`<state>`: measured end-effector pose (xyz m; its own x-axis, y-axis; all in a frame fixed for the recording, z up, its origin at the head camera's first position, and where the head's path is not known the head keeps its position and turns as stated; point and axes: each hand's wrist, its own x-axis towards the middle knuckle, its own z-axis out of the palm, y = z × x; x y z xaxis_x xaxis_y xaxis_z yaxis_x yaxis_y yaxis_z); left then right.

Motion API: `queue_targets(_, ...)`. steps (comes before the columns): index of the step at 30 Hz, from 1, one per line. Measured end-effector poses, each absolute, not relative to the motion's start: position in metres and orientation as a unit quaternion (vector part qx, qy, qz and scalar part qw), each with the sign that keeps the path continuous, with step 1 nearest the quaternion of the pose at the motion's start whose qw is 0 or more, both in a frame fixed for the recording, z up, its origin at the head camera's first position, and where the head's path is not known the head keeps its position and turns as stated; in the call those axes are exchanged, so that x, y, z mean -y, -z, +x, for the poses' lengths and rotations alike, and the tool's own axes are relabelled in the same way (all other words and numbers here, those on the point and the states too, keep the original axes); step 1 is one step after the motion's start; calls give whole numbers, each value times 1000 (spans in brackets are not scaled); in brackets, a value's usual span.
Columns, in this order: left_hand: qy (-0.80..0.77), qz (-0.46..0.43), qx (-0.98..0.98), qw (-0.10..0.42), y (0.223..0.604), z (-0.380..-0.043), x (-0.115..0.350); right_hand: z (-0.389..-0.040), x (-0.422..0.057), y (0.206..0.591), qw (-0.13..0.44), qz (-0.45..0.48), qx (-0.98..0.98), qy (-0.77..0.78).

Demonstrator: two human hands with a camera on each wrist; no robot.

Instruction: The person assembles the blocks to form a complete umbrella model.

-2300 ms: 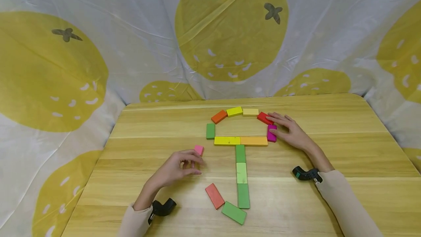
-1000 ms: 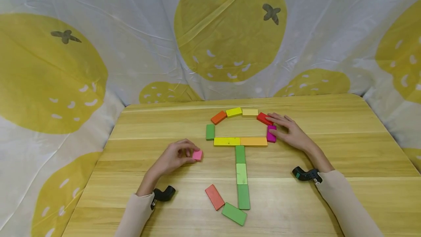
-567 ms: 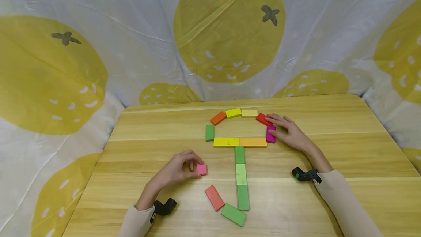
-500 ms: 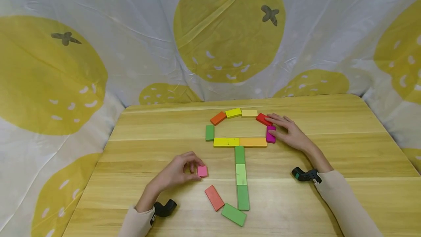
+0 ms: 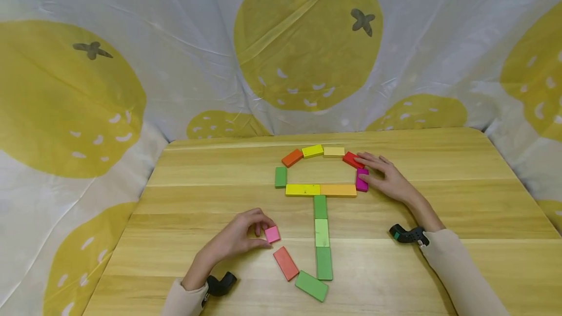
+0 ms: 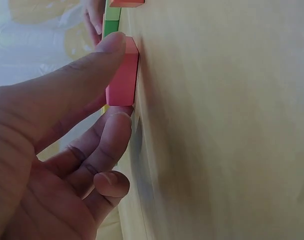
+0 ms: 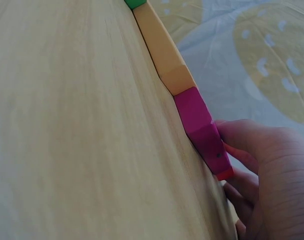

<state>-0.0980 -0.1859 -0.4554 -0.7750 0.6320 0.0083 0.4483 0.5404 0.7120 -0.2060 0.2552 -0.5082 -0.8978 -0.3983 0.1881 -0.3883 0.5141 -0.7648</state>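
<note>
My left hand (image 5: 243,232) pinches a small pink block (image 5: 272,234) between thumb and fingers, just above the tip of a coral-red block (image 5: 286,263). In the left wrist view the thumb lies along the pink block (image 6: 122,80), low over the table. My right hand (image 5: 390,177) rests at the far right of the block outline, fingertips on a red block (image 5: 352,160) and thumb on a magenta block (image 5: 362,180). The right wrist view has the thumb against the end of the magenta block (image 7: 199,125); some of its fingers are hidden.
An arch continues with cream (image 5: 334,152), yellow (image 5: 312,150), orange (image 5: 292,158) and green (image 5: 280,177) blocks. Below lie a long yellow block (image 5: 303,189) and an orange-tan block (image 5: 338,190). A green column (image 5: 322,233) runs down to a tilted green block (image 5: 311,286).
My left hand took hold of the pink block and brought it toward the front and slightly right, near the coral-red block. My right hand has stayed in place.
</note>
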Motion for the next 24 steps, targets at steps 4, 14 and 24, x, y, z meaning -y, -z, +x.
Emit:
queue_targets(4,-362,312,-870,123,456,-97,186,-206,-255,508,4,-225,-870,439)
queue_targets(14,-363,316,-867,127,455,-96,185,-207,-255,508,0,-225,-867,444)
queue_targets(24,-360,302,-870,150,452,-94,185,-206,-256,511,-8,-229,-866,444)
